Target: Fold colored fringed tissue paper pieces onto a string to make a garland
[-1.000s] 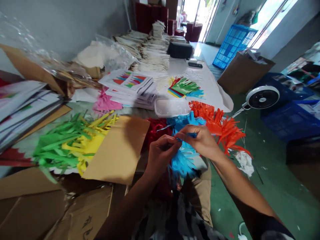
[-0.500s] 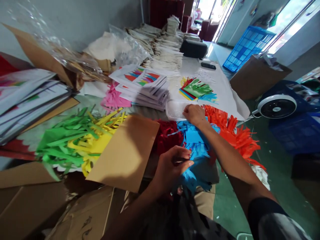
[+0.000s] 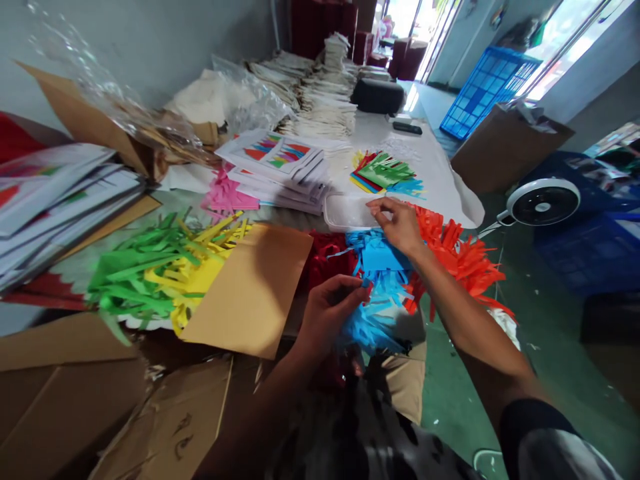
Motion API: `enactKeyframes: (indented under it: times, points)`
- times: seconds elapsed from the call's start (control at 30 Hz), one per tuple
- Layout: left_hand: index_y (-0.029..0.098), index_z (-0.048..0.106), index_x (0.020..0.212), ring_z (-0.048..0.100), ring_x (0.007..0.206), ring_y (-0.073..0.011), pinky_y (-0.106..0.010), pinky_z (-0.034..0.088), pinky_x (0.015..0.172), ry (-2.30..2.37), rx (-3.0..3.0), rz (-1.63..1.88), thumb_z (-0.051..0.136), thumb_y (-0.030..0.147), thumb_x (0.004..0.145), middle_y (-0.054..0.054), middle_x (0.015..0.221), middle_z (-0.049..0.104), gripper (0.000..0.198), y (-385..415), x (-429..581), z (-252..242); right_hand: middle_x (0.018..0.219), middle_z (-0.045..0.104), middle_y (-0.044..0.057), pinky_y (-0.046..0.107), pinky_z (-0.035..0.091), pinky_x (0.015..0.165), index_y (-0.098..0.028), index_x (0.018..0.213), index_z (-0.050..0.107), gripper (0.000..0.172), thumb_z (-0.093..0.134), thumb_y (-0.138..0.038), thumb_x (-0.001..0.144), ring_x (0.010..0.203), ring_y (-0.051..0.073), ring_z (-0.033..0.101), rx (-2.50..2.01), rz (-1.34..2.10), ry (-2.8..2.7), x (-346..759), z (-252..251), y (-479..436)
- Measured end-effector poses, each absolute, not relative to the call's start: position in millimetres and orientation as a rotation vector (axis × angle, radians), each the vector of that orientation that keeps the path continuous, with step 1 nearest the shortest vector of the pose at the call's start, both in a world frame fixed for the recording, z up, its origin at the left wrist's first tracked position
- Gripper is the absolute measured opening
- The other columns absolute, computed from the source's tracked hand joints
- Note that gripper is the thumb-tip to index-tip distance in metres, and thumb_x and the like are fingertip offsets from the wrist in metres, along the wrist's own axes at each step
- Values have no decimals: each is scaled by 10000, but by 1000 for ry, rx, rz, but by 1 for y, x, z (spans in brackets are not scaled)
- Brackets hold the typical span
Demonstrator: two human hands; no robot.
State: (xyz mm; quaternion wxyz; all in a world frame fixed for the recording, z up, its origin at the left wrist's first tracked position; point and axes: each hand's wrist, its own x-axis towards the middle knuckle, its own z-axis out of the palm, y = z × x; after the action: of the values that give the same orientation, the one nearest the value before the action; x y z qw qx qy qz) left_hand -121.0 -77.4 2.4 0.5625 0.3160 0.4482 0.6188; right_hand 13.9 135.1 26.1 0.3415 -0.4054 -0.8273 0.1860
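Two hands work at a bunch of blue fringed paper [image 3: 375, 310] in front of the person: the left hand [image 3: 330, 313] is curled nearly shut, its thumb and fingertips pinching a blue strip at the bunch's left edge. The right hand [image 3: 399, 228] hangs half open over the bunch's far end, gripping nothing visible, its fingertips just beside a clear plastic tub [image 3: 347, 213]. Orange fringed paper [image 3: 463, 260] lies to the right, with dark red paper [image 3: 330, 260] and a kraft envelope [image 3: 250, 287] to the left.
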Motion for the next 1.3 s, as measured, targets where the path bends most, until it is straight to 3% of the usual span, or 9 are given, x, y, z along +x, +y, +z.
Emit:
enactKeyframes:
  times: [0.1, 0.2, 0.5, 0.83, 1.3]
  points:
    - [180, 783, 882, 657, 700, -134, -234, 518, 657, 1074, 756, 1501, 905, 414, 757, -20, 783, 749, 292, -81, -117, 8, 948, 752, 38, 335, 535, 823, -187, 1045, 731, 194, 670, -348, 957, 851, 191, 678, -892, 767, -2026, 32, 41, 88]
    - [188, 780, 888, 638, 687, -123, -222, 499, 639, 1119, 804, 1528, 883, 400, 792, -6, 761, 726, 255, -85, -110, 11, 956, 746, 20, 327, 544, 821, -227, 997, 729, 120, 678, -334, 977, 878, 177, 687, -839, 868, -2010, 54, 57, 28]
    - [180, 776, 868, 588, 676, -109, -221, 462, 629, 1148, 1064, 1468, 829, 346, 849, -4, 768, 699, 175, -101, -79, 22, 953, 764, 9, 337, 562, 809, -273, 983, 740, 33, 708, -271, 978, 926, 189, 713, -843, 766, -1965, 98, 59, -42]
    - [180, 760, 848, 653, 769, -134, -239, 505, 712, 1204, 1363, 1538, 763, 233, 896, -21, 837, 742, 72, -114, -67, 32, 961, 755, -11, 289, 545, 795, -255, 1010, 712, 129, 672, -139, 970, 876, 148, 708, -775, 564, -2041, 112, 63, -64]
    - [194, 765, 847, 659, 742, -126, -250, 504, 706, 1186, 1398, 1625, 792, 246, 896, -1, 810, 745, 77, -122, -59, 35, 974, 763, -12, 295, 552, 804, -257, 1026, 705, 158, 677, -114, 964, 898, 145, 715, -780, 412, -2007, 111, 60, -83]
